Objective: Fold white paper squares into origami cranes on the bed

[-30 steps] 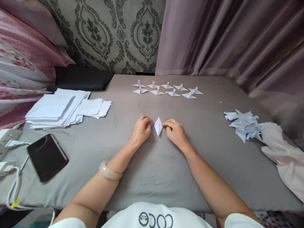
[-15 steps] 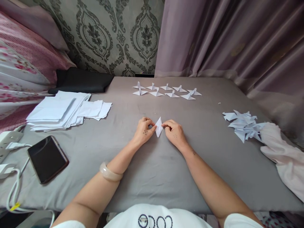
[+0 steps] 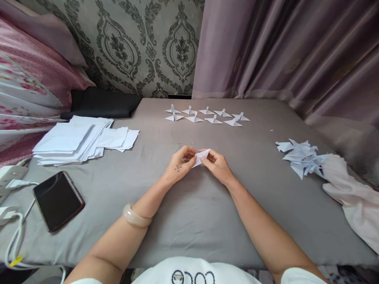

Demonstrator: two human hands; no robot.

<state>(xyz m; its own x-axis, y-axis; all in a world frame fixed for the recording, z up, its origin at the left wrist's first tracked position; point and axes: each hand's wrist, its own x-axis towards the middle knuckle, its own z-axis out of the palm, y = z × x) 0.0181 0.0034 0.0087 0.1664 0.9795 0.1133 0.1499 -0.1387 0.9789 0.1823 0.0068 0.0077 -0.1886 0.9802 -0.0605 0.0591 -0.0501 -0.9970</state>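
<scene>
A small diamond of folded white paper (image 3: 202, 156) is held between my two hands, tilted with one point up to the right. My left hand (image 3: 181, 162) pinches its left edge between thumb and fingers. On the other side, my right hand (image 3: 218, 165) grips the right edge, thumb on top and fingers behind. The fingers partly cover the paper's edges. Beyond the hands, several folded paper cranes (image 3: 195, 117) stand in two rows on the grey cloth (image 3: 166, 205).
At the left lie a stack of white paper sheets (image 3: 62, 138), smaller paper squares (image 3: 118, 138), a phone (image 3: 58, 201) and a power strip (image 3: 12, 175) with cables. A black folded item (image 3: 103, 102) lies behind. To the right are a heap of folded paper pieces (image 3: 304, 156) and pale fabric (image 3: 349, 189).
The folded paper has turned from upright to slanting, its top point now to the right. My right hand has shifted from touching its edge to gripping it with the thumb on top.
</scene>
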